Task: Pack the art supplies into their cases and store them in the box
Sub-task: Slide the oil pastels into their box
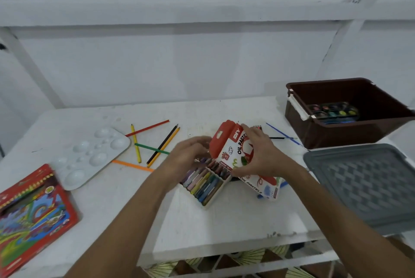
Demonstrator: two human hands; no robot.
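Your right hand [258, 154] grips the oil pastel box sleeve [233, 149] over the pastel tray [207, 182] mid-surface. Your left hand [190, 154], fingers curled, touches the sleeve's flap; its grip cannot be told.

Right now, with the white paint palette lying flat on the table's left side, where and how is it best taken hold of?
Probably by the rim of the white paint palette, at its near-right long edge, coming from the right side. It lies flat with its wells up, so only the thin rim offers a grip. That edge has bare table beside it, though the orange pencil lies close by.
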